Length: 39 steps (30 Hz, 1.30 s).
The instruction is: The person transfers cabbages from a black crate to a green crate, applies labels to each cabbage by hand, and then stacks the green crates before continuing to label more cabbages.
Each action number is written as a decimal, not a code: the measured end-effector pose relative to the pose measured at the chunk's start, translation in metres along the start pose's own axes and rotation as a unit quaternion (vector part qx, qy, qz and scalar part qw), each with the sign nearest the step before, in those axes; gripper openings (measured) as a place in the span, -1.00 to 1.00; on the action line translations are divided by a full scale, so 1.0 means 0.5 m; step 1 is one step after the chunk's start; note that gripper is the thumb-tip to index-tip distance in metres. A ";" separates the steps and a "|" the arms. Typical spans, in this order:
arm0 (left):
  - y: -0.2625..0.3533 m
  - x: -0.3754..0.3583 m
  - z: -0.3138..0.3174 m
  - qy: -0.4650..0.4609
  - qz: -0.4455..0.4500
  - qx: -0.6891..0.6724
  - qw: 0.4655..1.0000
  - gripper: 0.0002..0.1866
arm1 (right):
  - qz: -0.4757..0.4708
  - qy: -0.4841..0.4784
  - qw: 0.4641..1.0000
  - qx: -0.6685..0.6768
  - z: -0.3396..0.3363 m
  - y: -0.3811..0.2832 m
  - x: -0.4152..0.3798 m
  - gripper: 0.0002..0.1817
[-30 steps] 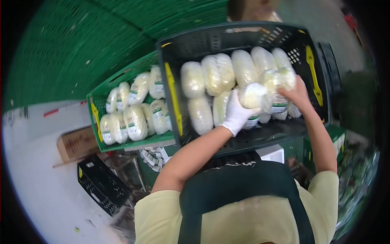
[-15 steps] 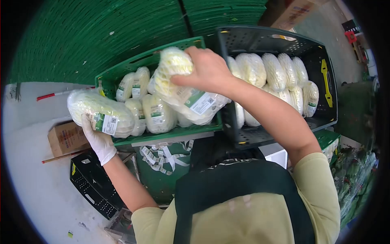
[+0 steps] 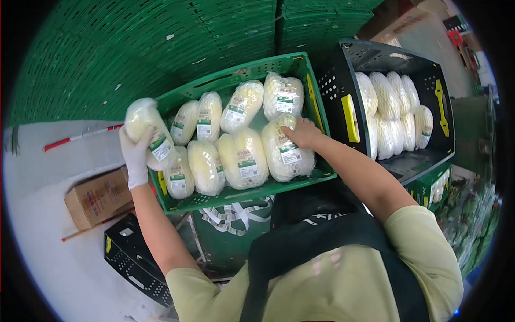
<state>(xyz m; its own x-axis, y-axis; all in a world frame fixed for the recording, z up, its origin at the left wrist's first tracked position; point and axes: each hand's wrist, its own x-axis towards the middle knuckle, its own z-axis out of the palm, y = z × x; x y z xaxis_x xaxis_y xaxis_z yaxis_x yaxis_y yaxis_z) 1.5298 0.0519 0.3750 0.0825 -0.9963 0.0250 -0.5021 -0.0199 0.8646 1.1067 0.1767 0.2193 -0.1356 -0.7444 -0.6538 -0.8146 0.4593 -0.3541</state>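
The gloved left hand grips a wrapped cabbage at the green crate edge. The bare right hand rests, fingers loose, on another cabbage inside the crate.

Two wrapped napa cabbages, pale yellow-green, white labels. One tilted over the green crate left rim — above the row inside. Other lies lengthwise at crate's right end — touching its neighbour.
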 end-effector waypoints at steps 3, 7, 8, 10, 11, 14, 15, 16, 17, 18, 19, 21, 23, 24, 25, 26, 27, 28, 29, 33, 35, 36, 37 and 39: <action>-0.028 0.081 0.050 -0.131 -0.008 0.193 0.972 -0.41 | -0.108 0.084 0.989 -0.049 -0.098 -0.062 -0.113 -0.21; -0.306 0.153 0.122 -0.238 0.012 0.262 0.935 -0.20 | -0.256 0.192 0.947 0.023 -0.205 -0.057 -0.254 -0.36; -0.290 0.145 0.130 -0.227 -0.118 0.159 0.954 -0.16 | -0.263 0.213 0.941 0.023 -0.232 -0.055 -0.292 -0.38; -0.278 0.145 0.114 -0.195 -0.075 0.229 0.951 -0.24 | -0.265 0.250 0.931 0.024 -0.279 -0.035 -0.359 -0.40; -0.293 0.137 0.108 -0.125 0.010 0.307 0.943 -0.30 | -0.261 0.274 0.925 0.037 -0.295 -0.015 -0.388 -0.43; -0.178 0.070 0.132 -0.046 0.149 0.402 0.902 -0.37 | -0.224 0.352 0.907 0.047 -0.326 0.084 -0.472 -0.53; -0.188 0.025 0.146 -0.039 0.237 0.442 0.864 -0.37 | -0.208 0.378 0.901 0.041 -0.330 0.123 -0.493 -0.55; -0.250 0.004 0.139 -0.076 0.226 0.402 0.884 -0.36 | -0.194 0.395 0.897 0.038 -0.332 0.169 -0.509 -0.57; -0.288 0.015 0.137 -0.067 0.112 0.392 0.911 -0.34 | -0.168 0.411 0.895 0.043 -0.332 0.212 -0.524 -0.58; -0.323 0.025 0.133 -0.050 -0.003 0.381 0.923 -0.32 | -0.148 0.404 0.900 0.076 -0.337 0.256 -0.533 -0.58; -0.211 0.001 0.190 0.025 -0.104 0.533 0.839 -0.25 | -0.145 0.406 0.899 0.075 -0.343 0.309 -0.537 -0.61; -0.271 0.041 0.197 0.014 -0.169 0.614 0.771 -0.18 | -0.118 0.425 0.897 0.035 -0.378 0.426 -0.541 -0.61; -0.245 0.085 0.191 0.047 -0.021 0.620 0.783 -0.23 | -0.038 0.411 0.911 -0.015 -0.435 0.576 -0.532 -0.58; -0.210 0.091 0.191 0.063 0.047 0.622 0.779 -0.25 | -0.002 0.402 0.915 -0.032 -0.471 0.662 -0.513 -0.53; -0.109 0.061 0.219 0.097 0.143 0.527 0.832 -0.32 | 0.032 0.387 0.920 -0.047 -0.503 0.755 -0.480 -0.48; 0.072 0.002 0.271 0.126 0.236 0.424 0.865 -0.39 | 0.046 0.384 0.920 -0.069 -0.538 0.840 -0.441 -0.41; 0.216 -0.053 0.323 0.127 0.327 0.368 0.861 -0.49 | 0.055 0.375 0.920 -0.096 -0.577 0.918 -0.397 -0.33; 0.341 -0.105 0.383 0.100 0.353 0.338 0.867 -0.49 | 0.059 0.341 0.934 -0.087 -0.600 0.982 -0.342 -0.27; 0.450 -0.165 0.456 0.041 0.306 0.210 0.928 -0.50 | 0.060 0.306 0.947 -0.078 -0.614 1.032 -0.281 -0.21; 0.646 -0.350 0.680 -0.101 0.351 0.153 0.918 -0.48 | 0.112 0.149 0.967 -0.175 -0.605 1.047 -0.171 -0.04; 0.678 -0.466 0.745 -0.190 0.270 0.151 0.932 -0.51 | 0.132 0.151 0.969 -0.142 -0.601 1.023 -0.187 -0.01; 0.662 -0.501 0.763 -0.194 0.330 0.259 0.887 -0.50 | 0.085 0.189 0.962 -0.177 -0.599 1.006 -0.176 -0.01; 0.659 -0.538 0.779 -0.222 0.312 0.274 0.882 -0.47 | 0.107 0.141 0.979 -0.101 -0.610 1.002 -0.194 0.01; 0.634 -0.570 0.760 -0.185 0.293 0.241 0.906 -0.49 | -0.017 0.261 0.953 -0.151 -0.580 1.005 -0.150 0.05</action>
<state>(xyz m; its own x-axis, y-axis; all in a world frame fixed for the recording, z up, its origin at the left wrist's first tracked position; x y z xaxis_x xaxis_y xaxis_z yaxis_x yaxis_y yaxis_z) 1.0202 0.2977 0.4511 -0.5702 -0.8054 0.1621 -0.6916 0.5770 0.4345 0.5440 0.3231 0.2844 -0.3038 -0.9324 -0.1956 -0.9383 0.3285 -0.1086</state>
